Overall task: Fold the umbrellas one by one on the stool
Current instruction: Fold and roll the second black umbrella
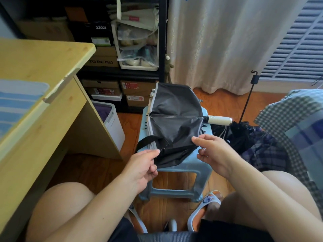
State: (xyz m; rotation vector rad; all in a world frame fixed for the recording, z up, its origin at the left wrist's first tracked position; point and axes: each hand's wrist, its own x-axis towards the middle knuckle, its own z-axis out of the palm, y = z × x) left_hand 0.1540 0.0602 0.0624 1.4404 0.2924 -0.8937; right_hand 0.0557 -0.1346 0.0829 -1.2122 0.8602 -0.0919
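- Bare knees fill the lower corners; a slippered foot rests on the wooden floor just in front of the stool.
- Left hand: thumb and fingers curled, pinching the near left edge of the dark canopy, close beside the black strap that loops off that corner.
- Right hand: thumb and forefinger pinch the near right edge of the same fabric; the other fingers are curled under.
- Umbrella lies across the top of the pale blue plastic stool, canopy loose and half spread, grey trim along its left edge, a thin rib running across the middle.
- Its cream handle sticks out past the stool's right side.
- Second umbrella, black and crumpled, lies on the floor to the right of the stool, a thin dark rod rising above it.
- Checked cloth is heaped at the far right.
- Wooden desk stands to the left, a white bin tucked against its side.
- Black shelving behind holds stacked shoe boxes and clear storage boxes.
- Pale curtain hangs at the back right.
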